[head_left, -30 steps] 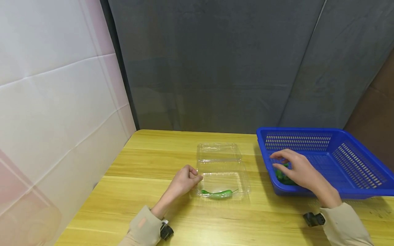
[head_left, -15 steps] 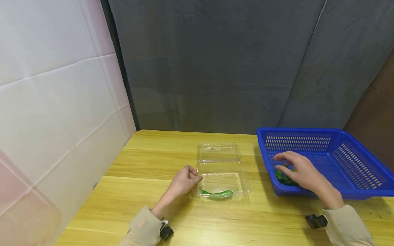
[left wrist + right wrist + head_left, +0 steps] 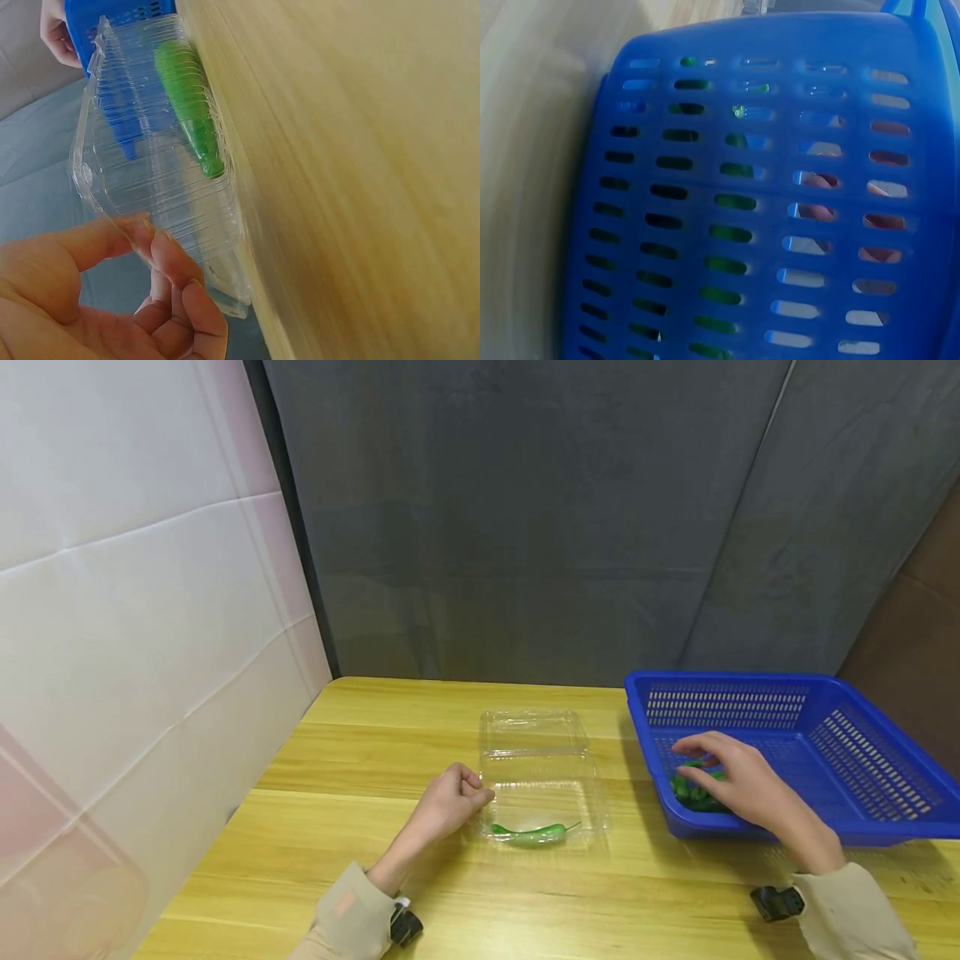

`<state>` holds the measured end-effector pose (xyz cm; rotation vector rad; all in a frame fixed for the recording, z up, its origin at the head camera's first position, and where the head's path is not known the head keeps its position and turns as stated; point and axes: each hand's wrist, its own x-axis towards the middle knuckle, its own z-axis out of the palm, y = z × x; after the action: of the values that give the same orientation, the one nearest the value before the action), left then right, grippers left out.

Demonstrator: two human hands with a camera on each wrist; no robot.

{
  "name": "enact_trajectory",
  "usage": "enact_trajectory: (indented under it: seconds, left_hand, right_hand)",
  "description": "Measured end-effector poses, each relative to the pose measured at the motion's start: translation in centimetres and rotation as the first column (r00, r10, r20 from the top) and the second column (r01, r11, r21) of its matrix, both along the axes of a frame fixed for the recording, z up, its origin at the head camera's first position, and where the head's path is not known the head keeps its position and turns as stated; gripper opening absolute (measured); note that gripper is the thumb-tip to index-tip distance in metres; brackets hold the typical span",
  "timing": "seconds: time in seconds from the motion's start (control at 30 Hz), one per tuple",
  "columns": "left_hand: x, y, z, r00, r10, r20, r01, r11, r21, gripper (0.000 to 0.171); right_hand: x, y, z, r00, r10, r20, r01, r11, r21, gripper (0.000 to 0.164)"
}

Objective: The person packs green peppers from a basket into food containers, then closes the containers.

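Note:
My left hand [image 3: 447,802] pinches the left rim of a clear plastic clamshell container [image 3: 540,795], which lies with its lid folded back on the table. One green chili pepper [image 3: 531,836] lies along the container's near side; the left wrist view shows the pepper [image 3: 186,101] through the ribbed wall. Over the near left corner of a blue plastic basket [image 3: 727,677], my right hand [image 3: 742,781] hovers with curved fingers and thumb apart, nothing between them. Several green chili peppers [image 3: 688,792] sit below that hand, partly covered by it. In the right wrist view the slotted basket wall [image 3: 780,37] hides most of them.
The wooden table [image 3: 360,727] ends at a grey curtain [image 3: 487,527] behind. A white panel [image 3: 135,610] stands along the left side. Brown material [image 3: 915,610] hangs behind the basket at the right.
My right hand has shifted slightly right and down over the basket, uncovering a bit more of the peppers. My left hand and the container have stayed still.

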<state>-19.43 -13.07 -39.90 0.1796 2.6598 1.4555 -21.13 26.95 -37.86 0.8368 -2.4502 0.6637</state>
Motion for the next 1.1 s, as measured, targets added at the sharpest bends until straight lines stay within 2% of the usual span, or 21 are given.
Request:
enact_trajectory:
  seconds: [0.47,0.8,1.1]
  left_hand:
    - [0.1,0.1,0.2,1.000,0.001,0.004,-0.001,1.000,-0.010,0.022]
    - [0.1,0.0,0.1,1.000,0.005,0.006,-0.005,1.000,-0.008,0.021]
    - [0.0,0.0,0.0,1.000,0.001,-0.009,-0.001,1.000,-0.003,0.021]
  right_hand:
    - [0.1,1.3,-0.1,0.999,-0.029,0.037,0.028,0.999,0.017,0.032]
    - [0.2,1.9,0.2,0.989,-0.058,0.136,0.050,0.997,0.063,0.028]
    - [0.2,2.4,0.5,0.964,-0.064,0.259,0.040,0.995,0.096,0.031]
